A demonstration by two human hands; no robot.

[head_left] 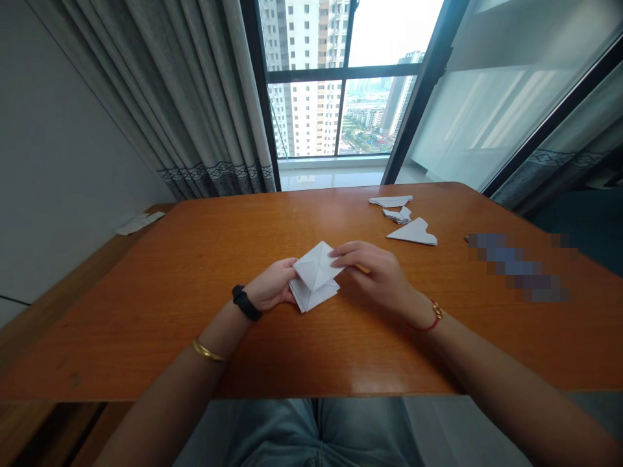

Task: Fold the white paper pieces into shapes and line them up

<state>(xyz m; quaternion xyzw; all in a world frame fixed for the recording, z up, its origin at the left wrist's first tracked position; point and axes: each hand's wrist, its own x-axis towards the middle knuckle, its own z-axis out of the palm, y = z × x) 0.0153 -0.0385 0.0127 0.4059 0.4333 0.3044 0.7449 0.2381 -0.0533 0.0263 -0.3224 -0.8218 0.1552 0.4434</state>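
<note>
Both hands grip the folded paper: left hand, right hand; its tip points away.

White folded paper on orange-brown table.

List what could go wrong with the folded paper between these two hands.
1. The folded white paper is pinched only at its edges by the left hand and right hand, so a crease may slip crooked.
2. The raised top flap could spring open if the right fingers let go.
3. The finished paper pieces lie loose beyond the right hand; a sweeping arm might knock them.
</note>
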